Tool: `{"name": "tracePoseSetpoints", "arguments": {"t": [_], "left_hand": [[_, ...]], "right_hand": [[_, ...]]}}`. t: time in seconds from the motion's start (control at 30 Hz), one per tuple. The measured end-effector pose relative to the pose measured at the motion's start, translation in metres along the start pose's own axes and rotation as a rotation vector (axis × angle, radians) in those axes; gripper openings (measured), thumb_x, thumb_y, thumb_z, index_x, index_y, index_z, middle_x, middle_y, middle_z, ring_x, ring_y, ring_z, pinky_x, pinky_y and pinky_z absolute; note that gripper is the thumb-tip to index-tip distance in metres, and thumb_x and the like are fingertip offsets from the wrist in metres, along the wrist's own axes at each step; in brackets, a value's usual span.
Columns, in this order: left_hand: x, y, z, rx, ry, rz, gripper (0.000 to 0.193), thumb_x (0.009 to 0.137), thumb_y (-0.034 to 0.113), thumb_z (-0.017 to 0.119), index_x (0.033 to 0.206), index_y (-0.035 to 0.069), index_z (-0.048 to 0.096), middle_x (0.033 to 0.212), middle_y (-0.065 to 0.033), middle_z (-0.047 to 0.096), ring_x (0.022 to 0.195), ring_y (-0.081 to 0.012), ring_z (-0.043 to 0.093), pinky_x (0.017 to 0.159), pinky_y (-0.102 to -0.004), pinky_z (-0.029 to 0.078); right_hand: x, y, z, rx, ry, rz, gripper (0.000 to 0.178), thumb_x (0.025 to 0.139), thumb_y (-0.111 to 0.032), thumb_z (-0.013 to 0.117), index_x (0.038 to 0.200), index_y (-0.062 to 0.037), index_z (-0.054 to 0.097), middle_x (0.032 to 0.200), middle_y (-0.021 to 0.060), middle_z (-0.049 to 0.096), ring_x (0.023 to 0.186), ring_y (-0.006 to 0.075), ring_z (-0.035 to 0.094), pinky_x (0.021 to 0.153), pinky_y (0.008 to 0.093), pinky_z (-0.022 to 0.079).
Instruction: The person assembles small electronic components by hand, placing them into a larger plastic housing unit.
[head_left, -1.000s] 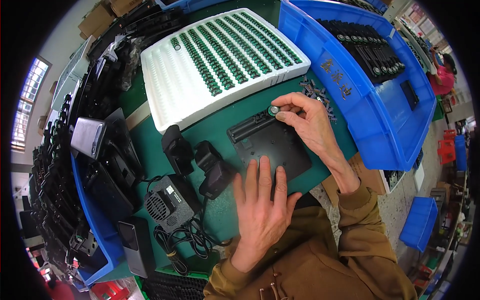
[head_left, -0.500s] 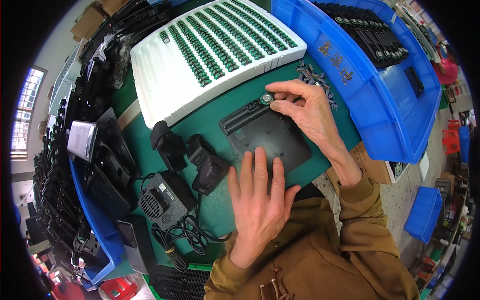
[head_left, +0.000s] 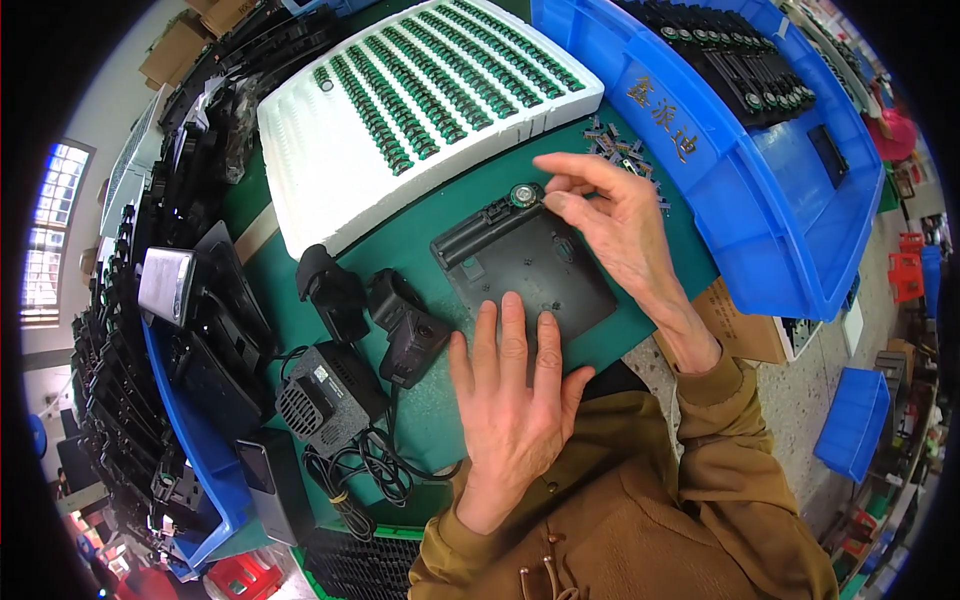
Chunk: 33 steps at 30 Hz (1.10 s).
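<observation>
Right hand (head_left: 615, 225): thumb and forefinger parted, tips right by a round green-rimmed part (head_left: 524, 196); can't tell if thumb touches it. Left hand (head_left: 510, 415): palm down, fingers spread, fingertips on lower edge of a black plastic panel (head_left: 560, 285). Panel lies flat on green work surface (head_left: 395, 245), tube-like ridge along its upper-left edge; round part sits at the ridge's upper end. Left of panel: two black molded plastic pieces (head_left: 412, 335), then black grilled box (head_left: 335, 400) with coiled black cable (head_left: 385, 465) just below. Beyond panel: white foam tray (head_left: 300, 175), several rows filled with green-and-black parts (head_left: 400, 95), left portion unfilled. Small loose pieces (head_left: 625, 155) scattered between tray and blue bin (head_left: 770, 240) at right; bin holds rows of black parts (head_left: 755, 100).
</observation>
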<state>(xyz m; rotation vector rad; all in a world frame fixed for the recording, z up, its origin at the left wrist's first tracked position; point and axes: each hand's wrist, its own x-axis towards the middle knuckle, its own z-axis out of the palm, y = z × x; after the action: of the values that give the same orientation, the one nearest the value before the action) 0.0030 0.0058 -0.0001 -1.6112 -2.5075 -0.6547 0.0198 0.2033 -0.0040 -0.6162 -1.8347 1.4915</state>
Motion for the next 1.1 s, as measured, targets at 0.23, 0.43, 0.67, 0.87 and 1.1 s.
{"name": "tracePoseSetpoints", "arguments": {"t": [0.23,0.43,0.67,0.87,1.1], "left_hand": [[-0.002,-0.002,-0.003,0.007,-0.01,-0.005,0.052,0.087,0.036,0.069,0.127,0.003,0.062,0.146,-0.022,0.048,0.132,-0.0423,0.046,0.107,-0.0588,0.035],[-0.001,-0.003,0.0,0.034,-0.002,0.048,0.051,0.095,0.041,0.059,0.126,0.001,0.061,0.142,-0.0254,0.048,0.129,-0.0449,0.047,0.102,-0.0633,0.037],[0.0,-0.002,-0.001,0.037,-0.007,0.047,0.051,0.094,0.041,0.06,0.126,0.001,0.061,0.143,-0.0254,0.048,0.129,-0.0449,0.047,0.102,-0.0638,0.037],[0.0,-0.003,-0.002,0.024,-0.015,0.048,0.051,0.094,0.04,0.061,0.126,0.001,0.061,0.143,-0.0256,0.047,0.129,-0.0452,0.047,0.102,-0.0637,0.037],[-0.001,-0.003,-0.001,0.034,-0.009,0.048,0.051,0.095,0.041,0.06,0.127,0.001,0.06,0.143,-0.0255,0.048,0.129,-0.0451,0.047,0.102,-0.0635,0.036]], "right_hand": [[-0.027,-0.021,-0.043,-0.573,0.198,-0.22,0.022,0.086,0.008,0.06,0.105,0.0017,0.068,0.097,0.0168,0.066,0.085,0.0335,0.066,0.073,0.0378,0.052],[-0.049,-0.01,-0.061,-0.83,0.246,-0.191,0.026,0.087,0.008,0.057,0.111,0.0026,0.066,0.107,0.0179,0.064,0.092,0.0356,0.065,0.077,0.0405,0.052],[-0.04,-0.009,-0.057,-0.918,0.183,-0.134,0.023,0.086,0.007,0.06,0.108,0.0035,0.067,0.104,0.016,0.065,0.093,0.0357,0.064,0.078,0.0426,0.052],[-0.046,-0.008,-0.059,-0.698,0.218,-0.089,0.023,0.082,0.004,0.068,0.104,-0.002,0.068,0.097,0.0148,0.066,0.085,0.0349,0.065,0.072,0.0429,0.051],[-0.046,-0.013,-0.063,-0.803,0.146,-0.123,0.019,0.082,0.001,0.069,0.1,-0.0048,0.069,0.092,0.0125,0.066,0.082,0.0345,0.065,0.07,0.0416,0.051]]}}
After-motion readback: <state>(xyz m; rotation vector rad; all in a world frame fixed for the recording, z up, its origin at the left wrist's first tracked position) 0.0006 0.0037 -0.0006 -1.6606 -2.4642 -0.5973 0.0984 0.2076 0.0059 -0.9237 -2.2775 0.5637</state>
